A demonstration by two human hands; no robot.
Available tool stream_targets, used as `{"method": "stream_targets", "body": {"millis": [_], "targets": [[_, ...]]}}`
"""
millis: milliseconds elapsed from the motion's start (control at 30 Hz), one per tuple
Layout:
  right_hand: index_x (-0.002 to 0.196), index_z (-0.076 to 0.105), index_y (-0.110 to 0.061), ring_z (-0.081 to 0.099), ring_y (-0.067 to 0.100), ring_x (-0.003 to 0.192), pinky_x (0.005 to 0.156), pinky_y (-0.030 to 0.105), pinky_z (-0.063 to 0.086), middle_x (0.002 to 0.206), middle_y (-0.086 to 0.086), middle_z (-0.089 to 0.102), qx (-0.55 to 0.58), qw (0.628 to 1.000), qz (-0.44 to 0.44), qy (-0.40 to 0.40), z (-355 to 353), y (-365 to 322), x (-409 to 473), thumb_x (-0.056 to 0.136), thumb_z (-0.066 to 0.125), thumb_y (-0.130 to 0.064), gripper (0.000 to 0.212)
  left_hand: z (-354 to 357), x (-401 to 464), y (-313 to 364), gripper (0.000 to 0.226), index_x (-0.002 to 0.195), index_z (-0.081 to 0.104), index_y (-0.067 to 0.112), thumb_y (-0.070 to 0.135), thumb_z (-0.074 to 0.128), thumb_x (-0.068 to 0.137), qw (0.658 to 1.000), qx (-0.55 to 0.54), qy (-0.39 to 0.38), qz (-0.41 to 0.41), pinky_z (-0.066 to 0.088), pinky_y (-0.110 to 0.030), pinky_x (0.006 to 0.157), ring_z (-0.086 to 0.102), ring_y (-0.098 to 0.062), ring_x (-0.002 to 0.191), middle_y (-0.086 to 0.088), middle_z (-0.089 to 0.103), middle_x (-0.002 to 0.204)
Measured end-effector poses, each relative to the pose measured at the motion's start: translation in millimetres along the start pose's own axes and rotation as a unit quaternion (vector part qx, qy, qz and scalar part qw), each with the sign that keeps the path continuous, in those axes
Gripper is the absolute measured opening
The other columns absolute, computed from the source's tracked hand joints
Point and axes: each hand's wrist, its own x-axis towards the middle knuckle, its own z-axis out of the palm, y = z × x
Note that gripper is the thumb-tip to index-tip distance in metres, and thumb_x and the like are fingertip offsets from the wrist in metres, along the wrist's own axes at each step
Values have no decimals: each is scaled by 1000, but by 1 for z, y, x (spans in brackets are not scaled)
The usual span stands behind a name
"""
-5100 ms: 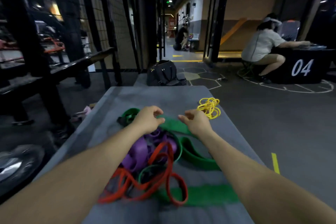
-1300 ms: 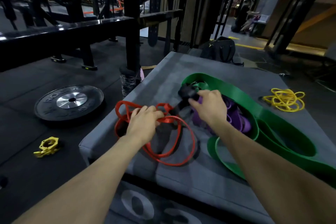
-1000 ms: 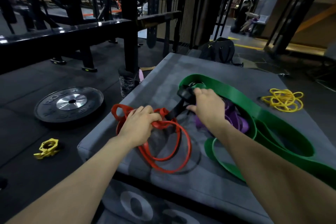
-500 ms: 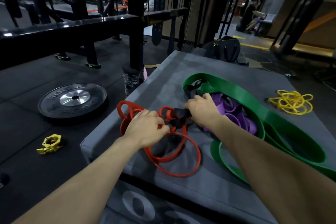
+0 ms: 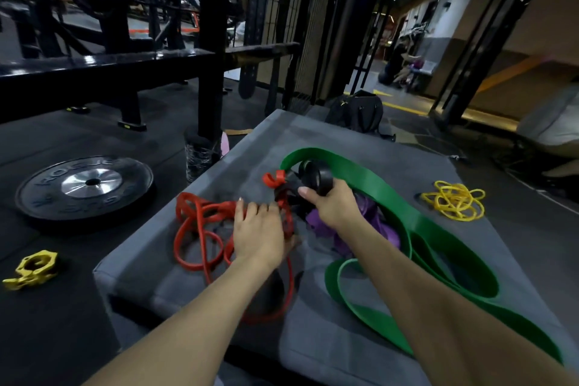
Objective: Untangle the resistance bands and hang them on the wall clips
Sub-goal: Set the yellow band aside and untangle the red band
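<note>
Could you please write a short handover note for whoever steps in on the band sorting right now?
Right hand grips the black band, lifted above the pile. Left hand rests on the red band, fingers fairly straight; a red loop is still caught round the black one.
On the grey mat: green band in wide loops, purple band beneath the right wrist, yellow band apart at the far right.
Done: yellow lies separate.
Left: free black from red, separate purple and green, hang all; no wall clips in view.

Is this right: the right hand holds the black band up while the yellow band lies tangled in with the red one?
Not quite. In the head view the yellow band lies alone at the mat's far right, apart from the red band. The right hand does hold the black band up.
</note>
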Motion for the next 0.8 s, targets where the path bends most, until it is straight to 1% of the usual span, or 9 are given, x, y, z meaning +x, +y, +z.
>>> {"method": "stream_targets", "body": {"millis": [100, 233, 300, 400, 533, 600, 667, 733, 800], "targets": [[102, 66, -1, 59, 20, 88, 78, 27, 44, 92, 6, 65, 65, 997, 24, 42, -5, 4, -4, 84, 68, -20, 26, 8, 3, 2, 28, 116, 56, 22, 31, 45, 92, 1000, -14, 10, 12, 21, -32, 110, 46, -22, 117, -1, 61, 117], [94, 64, -2, 62, 28, 92, 88, 41, 49, 92, 15, 66, 126, 982, 75, 115, -14, 8, 1, 84, 68, -20, 21, -2, 5, 3, 32, 105, 62, 16, 4, 45, 82, 984, -117, 38, 127, 35, -32, 85, 47, -28, 101, -5, 60, 102], [84, 60, -8, 60, 28, 88, 84, 41, 48, 85, 12, 62, 131, 979, 87, 130, -16, 10, 6, 84, 68, -21, 15, -13, 5, 3, 28, 100, 65, 15, 7, 49, 79, 952, -214, 76, 204, 37, -33, 78, 48, -27, 90, -4, 61, 98], [83, 56, -12, 59, 28, 86, 76, 36, 45, 83, 10, 59, 120, 976, 103, 151, -17, 15, 15, 86, 66, -24, 16, -21, 6, -4, 13, 93, 65, 17, 18, 59, 82, 912, -305, 108, 251, 34, -20, 75, 46, -16, 83, 8, 59, 90], [96, 61, -9, 61, 31, 89, 70, 33, 41, 83, 9, 58, 93, 973, 110, 178, -28, 24, 19, 88, 63, -25, 18, -25, 11, -35, 17, 94, 63, 13, 24, 56, 83, 920, -342, 142, 127, 28, -20, 75, 44, -15, 84, 9, 51, 88], [103, 62, -6, 59, 30, 89, 69, 33, 41, 87, 10, 60, 5, 979, 79, 189, -30, 29, 15, 90, 60, -25, 23, -26, 10, -58, 17, 94, 63, 13, 24, 57, 82, 929, -336, 129, 82, 32, -26, 80, 46, -19, 87, 5, 52, 88], [103, 61, -6, 55, 32, 97, 71, 37, 43, 99, 11, 61, -188, 964, -26, 188, -27, 35, 13, 90, 57, -21, 20, -24, 7, -80, 16, 97, 65, 13, 14, 66, 81, 954, -276, 98, 66, 30, -24, 84, 49, -27, 93, 0, 53, 93], [98, 62, -10, 53, 32, 98, 74, 40, 44, 101, 8, 60, -374, 905, -150, 136, -17, 37, 5, 85, 57, -13, 14, -22, 3, -96, 27, 99, 66, 15, 4, 70, 75, 972, -224, 55, 42, 23, -19, 86, 50, -30, 103, -4, 55, 101], [80, 67, -16, 59, 27, 86, 70, 38, 48, 85, 1, 63, -499, 826, -247, 83, -3, 37, -3, 70, 72, -16, 11, -21, -1, -105, 32, 98, 66, 17, -2, 68, 71, 977, -210, 30, 15, 20, -16, 87, 47, -29, 110, -3, 52, 105]]}}
